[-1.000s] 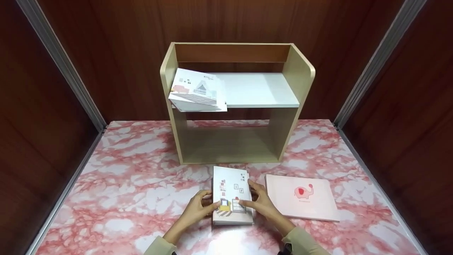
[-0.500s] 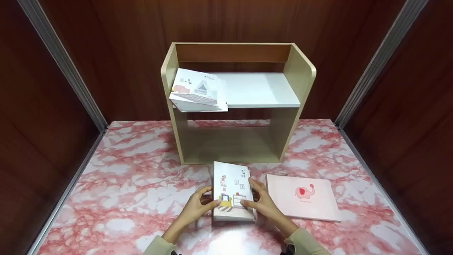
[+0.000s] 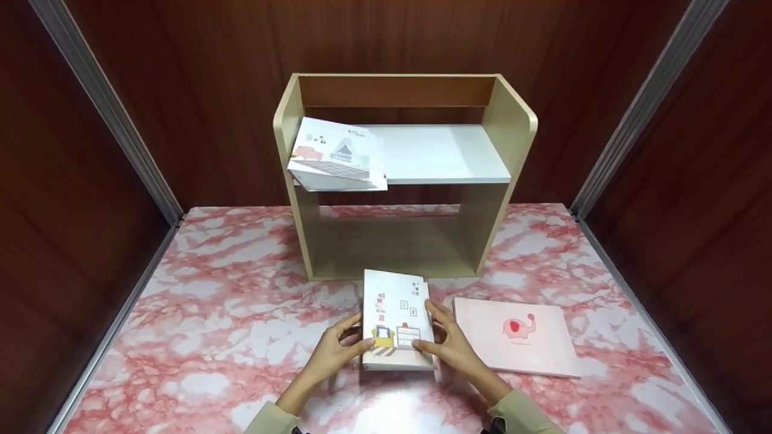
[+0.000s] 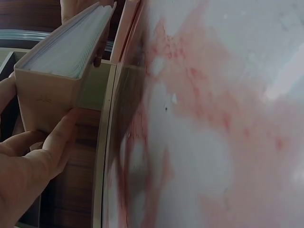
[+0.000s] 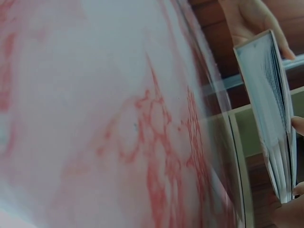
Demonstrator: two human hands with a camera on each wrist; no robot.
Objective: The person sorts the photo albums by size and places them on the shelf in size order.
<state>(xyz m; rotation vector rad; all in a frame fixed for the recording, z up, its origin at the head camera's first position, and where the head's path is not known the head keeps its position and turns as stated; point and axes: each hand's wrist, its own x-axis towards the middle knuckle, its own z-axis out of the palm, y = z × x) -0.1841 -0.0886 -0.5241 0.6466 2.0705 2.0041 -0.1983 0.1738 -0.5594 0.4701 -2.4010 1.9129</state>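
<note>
A thick photo album point(image 3: 392, 301) with a white cover, printed with small furniture drawings, is held between both hands in front of the shelf. My left hand point(image 3: 329, 357) grips its left edge, thumb on the cover and fingers at the side. On the opposite edge my right hand point(image 3: 455, 346) holds it the same way. The left wrist view shows the plain spine point(image 4: 45, 99) and the page edges, with the album tilted above the table. From the right wrist, its stacked pages point(image 5: 261, 80) fan slightly apart.
Behind the album stands a two-level wooden shelf point(image 3: 499, 223). White illustrated albums point(image 3: 338, 154) lie on its upper left, jutting past the front edge. A pink album with an elephant point(image 3: 525, 352) lies to the right on the marbled table point(image 3: 205, 337). Dark panels point(image 3: 675, 199) enclose the sides.
The held photo album has shifted slightly forward toward the shelf, its far edge now at the shelf's base in the head view. Both hands keep their grip; the other albums stay put.
</note>
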